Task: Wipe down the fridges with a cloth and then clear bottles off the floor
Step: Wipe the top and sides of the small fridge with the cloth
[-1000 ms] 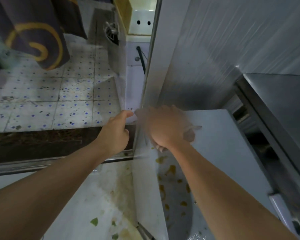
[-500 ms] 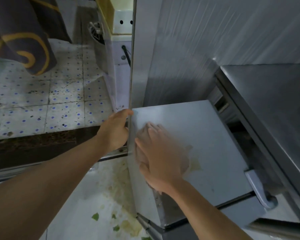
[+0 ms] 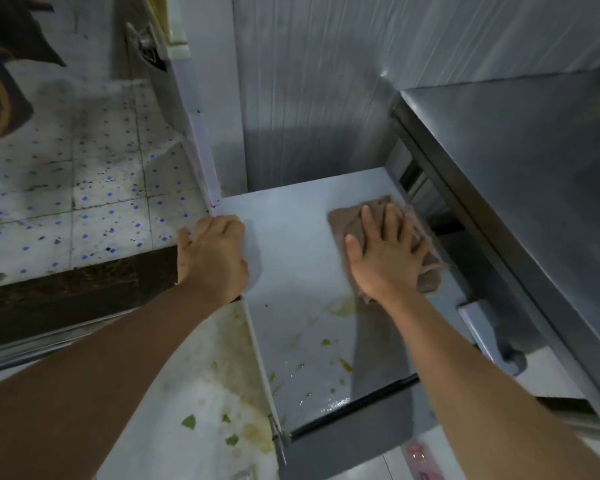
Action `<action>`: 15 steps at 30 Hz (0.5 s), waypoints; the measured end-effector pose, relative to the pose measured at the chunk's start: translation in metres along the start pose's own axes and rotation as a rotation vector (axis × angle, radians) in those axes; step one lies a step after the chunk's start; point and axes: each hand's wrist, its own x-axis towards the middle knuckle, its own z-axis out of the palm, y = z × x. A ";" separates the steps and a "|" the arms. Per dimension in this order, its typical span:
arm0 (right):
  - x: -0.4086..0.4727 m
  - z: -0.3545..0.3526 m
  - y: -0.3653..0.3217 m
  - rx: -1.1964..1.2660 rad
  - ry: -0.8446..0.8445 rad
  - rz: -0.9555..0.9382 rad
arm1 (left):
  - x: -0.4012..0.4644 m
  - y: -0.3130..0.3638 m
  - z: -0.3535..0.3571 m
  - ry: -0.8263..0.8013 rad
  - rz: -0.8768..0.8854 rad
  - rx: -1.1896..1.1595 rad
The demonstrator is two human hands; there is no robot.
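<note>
In the head view, the right hand (image 3: 387, 256) has moved from the left edge of the fridge top (image 3: 291, 237) to its right side, at centre right of the frame, fingers spread flat on the brown cloth (image 3: 347, 220), pressing it down, not pinching it. The left hand (image 3: 213, 256) stays curled over the top's left edge, its grip closed there. Yellow stains (image 3: 343, 306) remain at lower centre, so I judge the wiping unfinished. No bottle is clearly visible.

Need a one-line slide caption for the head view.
Right hand presses a brown cloth flat on the stained fridge top; left hand grips its left edge.
</note>
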 end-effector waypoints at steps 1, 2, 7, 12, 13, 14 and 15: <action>-0.020 0.001 -0.013 0.002 0.012 -0.060 | -0.002 0.003 -0.002 0.002 0.001 -0.002; -0.041 0.003 -0.025 0.016 0.012 -0.134 | -0.004 0.008 -0.002 0.013 0.019 -0.014; -0.085 0.005 -0.014 0.055 -0.059 -0.341 | -0.020 0.037 0.009 -0.030 0.162 -0.071; -0.021 0.000 0.070 0.025 0.014 -0.011 | -0.022 0.042 0.024 0.028 0.095 -0.078; -0.013 -0.001 0.078 0.061 -0.009 0.013 | -0.022 0.042 0.024 0.027 0.084 -0.077; -0.010 -0.001 0.080 0.082 -0.018 0.017 | -0.021 0.043 0.023 0.027 0.072 -0.078; -0.011 -0.001 0.080 0.072 -0.016 0.017 | -0.020 0.044 0.023 0.027 0.062 -0.084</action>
